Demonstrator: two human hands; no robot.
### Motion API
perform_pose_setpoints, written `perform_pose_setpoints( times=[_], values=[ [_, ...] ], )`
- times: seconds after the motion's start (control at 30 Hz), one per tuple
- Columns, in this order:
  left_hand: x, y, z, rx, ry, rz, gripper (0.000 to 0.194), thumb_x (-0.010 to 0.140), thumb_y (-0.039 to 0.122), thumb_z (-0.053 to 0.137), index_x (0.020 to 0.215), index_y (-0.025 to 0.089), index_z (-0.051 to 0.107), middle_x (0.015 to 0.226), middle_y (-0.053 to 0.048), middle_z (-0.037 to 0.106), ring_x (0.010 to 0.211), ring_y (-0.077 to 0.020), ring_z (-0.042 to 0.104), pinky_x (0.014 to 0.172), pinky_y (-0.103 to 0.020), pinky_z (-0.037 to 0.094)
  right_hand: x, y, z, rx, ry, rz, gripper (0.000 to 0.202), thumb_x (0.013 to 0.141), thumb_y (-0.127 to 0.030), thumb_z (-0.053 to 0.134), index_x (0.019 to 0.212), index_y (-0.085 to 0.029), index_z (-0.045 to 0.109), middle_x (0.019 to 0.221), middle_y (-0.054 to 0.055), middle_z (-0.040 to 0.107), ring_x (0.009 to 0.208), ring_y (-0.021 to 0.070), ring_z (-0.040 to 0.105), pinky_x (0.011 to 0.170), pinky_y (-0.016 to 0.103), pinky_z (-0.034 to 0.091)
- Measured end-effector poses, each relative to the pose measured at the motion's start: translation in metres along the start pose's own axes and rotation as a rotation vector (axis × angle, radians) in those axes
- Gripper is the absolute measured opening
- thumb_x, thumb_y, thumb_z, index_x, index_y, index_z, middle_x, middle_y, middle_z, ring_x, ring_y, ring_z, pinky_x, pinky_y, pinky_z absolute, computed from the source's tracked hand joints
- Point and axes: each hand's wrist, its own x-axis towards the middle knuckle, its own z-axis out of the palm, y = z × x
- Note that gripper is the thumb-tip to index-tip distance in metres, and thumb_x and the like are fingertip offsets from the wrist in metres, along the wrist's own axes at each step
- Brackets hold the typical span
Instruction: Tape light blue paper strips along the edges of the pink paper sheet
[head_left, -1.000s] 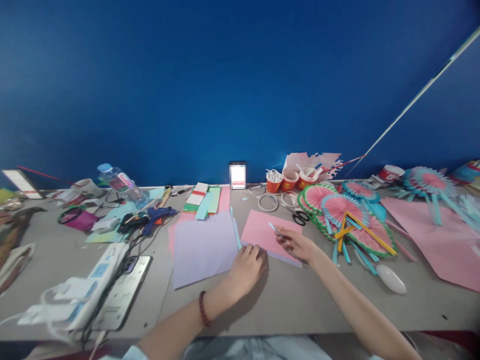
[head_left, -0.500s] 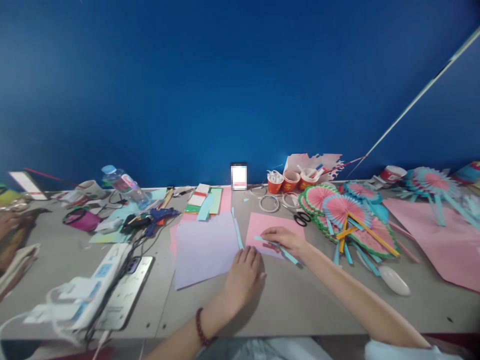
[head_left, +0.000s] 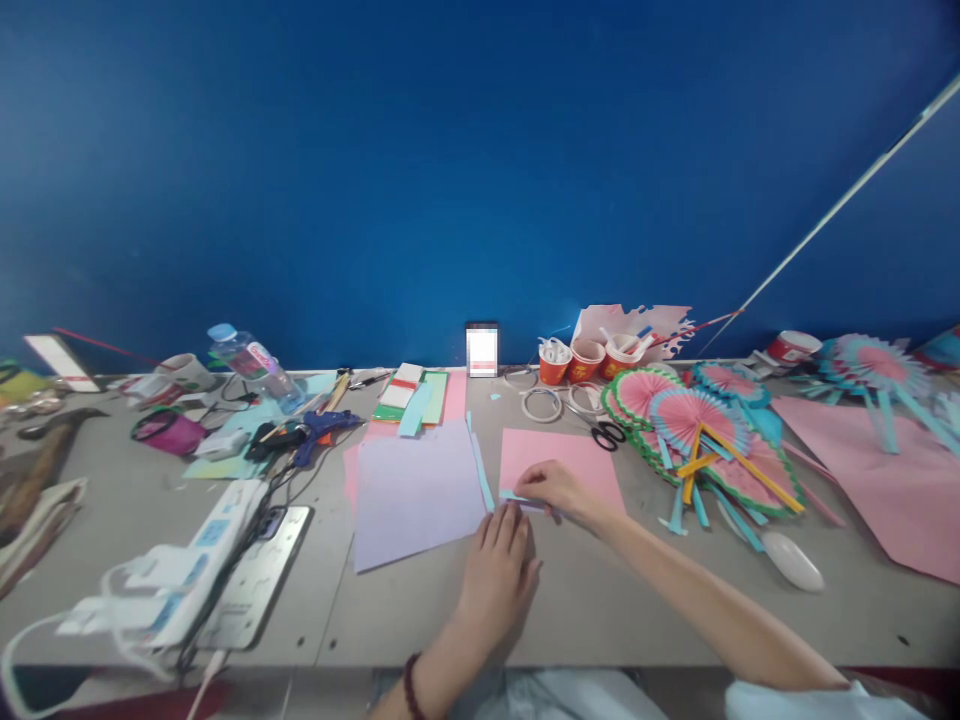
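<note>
Before a smooth dark-blue wall (head_left: 360,200), the grey tabletop (head_left: 375,620) bears a lilac paper sheet (head_left: 412,490); the left hand (head_left: 496,565) rests, fingers extended, grasping nothing visible; the right hand (head_left: 559,490) pinches a narrow light-blue paper strip (head_left: 508,494) at the near-left corner of a pink paper sheet (head_left: 559,448); beyond stand 3 red paper cups (head_left: 587,362).

Grey table (head_left: 637,610) holds lavender paper (head_left: 420,495), perhaps a hammer (head_left: 49,458).

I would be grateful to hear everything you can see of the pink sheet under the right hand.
The pink sheet looks like plain, four-sided paper, lying flat on the grey table, with purple showing along its near edge. The right hand, holding a blue strip, hides part of it; whether the hand touches it is unclear.
</note>
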Motion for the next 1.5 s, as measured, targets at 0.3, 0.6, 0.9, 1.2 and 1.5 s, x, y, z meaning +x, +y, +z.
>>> perform_pose_setpoints(
  times=[0.3,0.6,0.9,1.2,1.5],
  values=[
    [-0.003,-0.005,0.005,0.032,0.078,0.011,0.037,0.085,0.02,0.049,0.121,0.012,0.048,0.131,-0.016,0.053,0.122,-0.0281,0.049,0.099,-0.047,0.043,-0.002,-0.015,0.007,-0.246,0.023,0.029,0.015,0.07,-0.025,0.058,0.067,-0.013,0.067,0.049,-0.004,0.053,0.031,0.0056,0.044,0.027,0.015,0.032],
    [-0.002,-0.004,0.004,0.028,0.082,0.01,0.039,0.082,0.019,0.052,0.121,0.011,0.048,0.128,-0.015,0.055,0.121,-0.0286,0.049,0.1,-0.047,0.042,0.004,-0.016,0.01,-0.373,0.009,0.072,0.012,0.069,-0.023,0.059,0.065,-0.014,0.066,0.048,-0.003,0.054,0.032,0.0084,0.05,0.03,0.016,0.037],
    [-0.001,-0.004,0.002,-0.006,0.107,0.002,0.038,0.08,0.018,0.053,0.118,0.012,0.049,0.122,-0.015,0.056,0.116,-0.0291,0.051,0.097,-0.047,0.043,0.006,-0.017,0.013,-0.391,0.049,0.081,0.01,0.067,-0.019,0.058,0.064,-0.014,0.066,0.049,-0.002,0.056,0.032,0.0091,0.051,0.03,0.016,0.037],
    [-0.003,-0.006,-0.001,0.008,0.196,-0.087,0.033,0.078,0.017,0.055,0.11,0.015,0.052,0.12,-0.015,0.055,0.11,-0.0305,0.052,0.092,-0.051,0.044,0.003,-0.018,0.013,-0.379,0.039,0.067,0.01,0.068,-0.02,0.058,0.065,-0.014,0.065,0.05,-0.002,0.056,0.033,0.0097,0.052,0.03,0.017,0.038],
    [-0.003,-0.005,0.003,0.006,0.212,-0.067,0.034,0.077,0.012,0.051,0.111,0.016,0.052,0.121,-0.014,0.056,0.111,-0.0295,0.053,0.092,-0.05,0.045,0.0,-0.024,0.013,-0.401,0.035,0.075,0.011,0.068,-0.019,0.057,0.064,-0.013,0.065,0.051,-0.001,0.055,0.034,0.0102,0.053,0.03,0.016,0.039]
  ],
)
